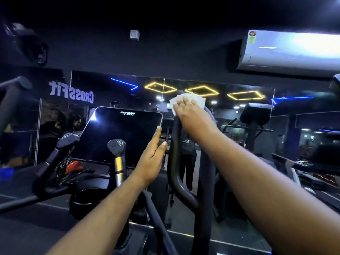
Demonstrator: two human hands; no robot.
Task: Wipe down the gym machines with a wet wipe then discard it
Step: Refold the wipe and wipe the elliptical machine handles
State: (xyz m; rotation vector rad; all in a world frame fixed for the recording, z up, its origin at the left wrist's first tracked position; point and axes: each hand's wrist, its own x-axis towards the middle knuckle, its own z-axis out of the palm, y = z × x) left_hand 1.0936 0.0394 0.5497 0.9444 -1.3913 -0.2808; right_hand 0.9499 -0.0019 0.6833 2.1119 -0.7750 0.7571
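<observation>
The wipe (185, 99) is pressed over the top of the handlebar (174, 144) by the right hand (193, 118), fingers curled on it. The screen (117, 133) edge is touched by the flat, empty left hand (152, 159). Wiping is judged underway; 1 step, discarding, is left.

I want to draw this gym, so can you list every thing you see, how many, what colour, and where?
wet wipe: one, white, on top of the tall handlebar, under the right hand
tall handlebar: one, black, centre
screen: one, black, left of centre
short grips: two, grey, below the screen
cup holder: one, black, lower left
mirror: one, back wall
air conditioner: one, white, top right
left hand: one, flat fingers touching the screen's edge
right hand: one, pressing the wipe
</observation>
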